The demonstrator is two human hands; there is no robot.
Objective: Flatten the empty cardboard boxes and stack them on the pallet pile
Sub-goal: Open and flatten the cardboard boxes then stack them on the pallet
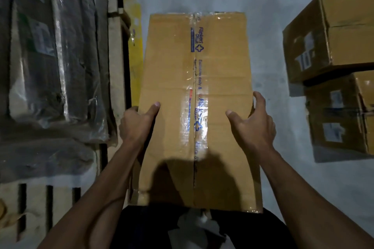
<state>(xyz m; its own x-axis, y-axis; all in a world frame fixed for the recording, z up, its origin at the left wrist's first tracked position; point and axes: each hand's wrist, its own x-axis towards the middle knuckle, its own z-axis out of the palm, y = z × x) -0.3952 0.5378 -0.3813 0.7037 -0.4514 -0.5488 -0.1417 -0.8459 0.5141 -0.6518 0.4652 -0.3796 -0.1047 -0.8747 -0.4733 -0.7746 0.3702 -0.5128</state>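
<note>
A long brown cardboard box [172, 70], sealed down its middle with clear printed tape, is held in front of me above the grey floor. My left hand [137, 121] grips its left edge, thumb lying on the top face and fingers wrapped under. My right hand [253, 123] holds the right edge, thumb on top and fingers curled round the side. To the left lies the wooden pallet [117, 50] with a pile of flattened cardboard and plastic wrap [54, 62] on it.
Two closed cardboard boxes stand stacked at the right, the upper box [332, 32] above the lower box [342, 115]. A yellow floor line [134, 42] runs beside the pallet. Bare grey floor [267, 42] lies between my box and the stack.
</note>
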